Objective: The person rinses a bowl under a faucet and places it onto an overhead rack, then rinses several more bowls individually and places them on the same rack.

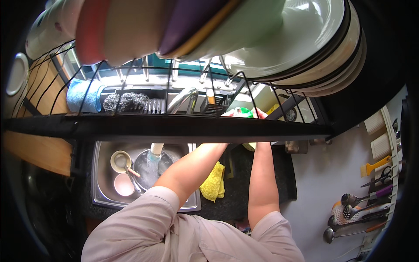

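Note:
Beyond the rack's black front bar, my left hand and my right hand hold a green-and-white packet or container between them. The bar and wires cover much of both hands, so its exact kind cannot be told. Below my forearms a folded yellow cloth lies on the dark countertop. In the steel sink, left of my left arm, water runs from a white spout into a round basin. A cream bowl with a ladle and a pink bowl sit beside it.
Overhead, a black dish rack carrying plates and bowls crosses the view. Behind it are a chrome faucet, steel scouring wool and a blue cloth. Ladles, scissors and a yellow brush hang at right.

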Motion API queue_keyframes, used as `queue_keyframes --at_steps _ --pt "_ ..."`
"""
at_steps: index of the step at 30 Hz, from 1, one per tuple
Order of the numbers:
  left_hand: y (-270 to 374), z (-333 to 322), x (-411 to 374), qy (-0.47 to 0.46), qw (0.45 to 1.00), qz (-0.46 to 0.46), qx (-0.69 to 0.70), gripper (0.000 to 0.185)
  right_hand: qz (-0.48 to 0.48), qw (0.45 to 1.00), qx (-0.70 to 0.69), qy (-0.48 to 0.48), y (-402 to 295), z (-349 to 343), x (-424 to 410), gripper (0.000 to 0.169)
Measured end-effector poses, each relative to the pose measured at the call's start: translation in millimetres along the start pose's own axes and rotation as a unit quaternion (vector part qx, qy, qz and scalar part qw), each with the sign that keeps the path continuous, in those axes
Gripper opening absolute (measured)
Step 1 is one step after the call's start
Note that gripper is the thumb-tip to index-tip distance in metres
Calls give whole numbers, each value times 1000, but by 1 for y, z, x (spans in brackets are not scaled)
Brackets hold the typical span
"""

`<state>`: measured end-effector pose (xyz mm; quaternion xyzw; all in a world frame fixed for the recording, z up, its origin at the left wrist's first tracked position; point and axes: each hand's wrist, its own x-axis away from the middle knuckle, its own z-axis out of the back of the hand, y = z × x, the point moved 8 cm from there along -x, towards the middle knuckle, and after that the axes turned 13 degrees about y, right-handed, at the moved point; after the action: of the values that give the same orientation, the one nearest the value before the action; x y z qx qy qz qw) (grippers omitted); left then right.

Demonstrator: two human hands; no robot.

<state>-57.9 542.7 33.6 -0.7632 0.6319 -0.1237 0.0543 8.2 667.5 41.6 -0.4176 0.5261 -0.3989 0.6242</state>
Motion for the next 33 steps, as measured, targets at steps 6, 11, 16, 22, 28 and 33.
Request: queue_keyframes --at_steps 6,11,16,22,28,33 --pt "-4 -3 44 171 979 -97 -56 25 -54 994 -90 35 -55 31 16 18" --pt "28 70 148 128 979 -66 -143 29 35 978 -68 195 -86 69 100 13" --pt "122 168 290 206 967 -142 -45 34 -235 960 -72 -135 -31 1 268 11" --pt "139 102 295 111 920 -280 -249 36 -692 606 -237 -314 26 -121 424 31" --pt "164 90 320 336 571 -494 -563 30 -673 434 -406 -440 -49 -186 469 56" --pt "166 50 364 292 149 -439 -836 30 -696 465 -332 -434 -43 -198 476 44"
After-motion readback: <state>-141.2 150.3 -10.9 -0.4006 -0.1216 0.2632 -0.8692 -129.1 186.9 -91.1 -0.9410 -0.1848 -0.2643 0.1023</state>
